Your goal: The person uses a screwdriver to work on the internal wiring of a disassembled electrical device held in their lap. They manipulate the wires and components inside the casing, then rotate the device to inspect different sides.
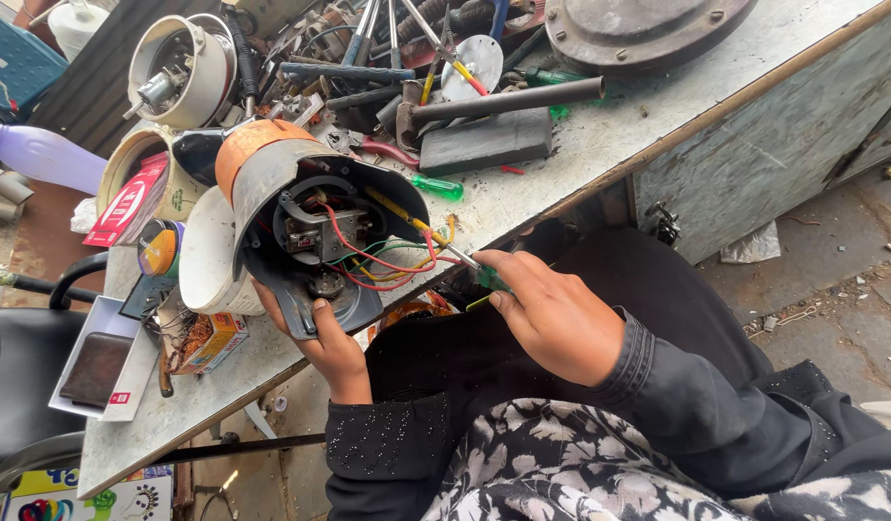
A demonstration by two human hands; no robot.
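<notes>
Two hands grasping — left [331, 349] the open housing [310, 227], right [551, 314] a screwdriver [443, 243] angled up-left into it.

My left hand [329, 352] steadies the opened appliance base [315, 227] at the bench's [580, 164] near edge; my right hand [551, 314] pokes a screwdriver [465, 259] among its wires [387, 265].

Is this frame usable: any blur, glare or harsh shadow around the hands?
Head view: even daylight, no harsh shadows; left hand, right hand and screwdriver are sharp; the housing interior is dim yet readable; edges bend slightly from the wide lens.
</notes>
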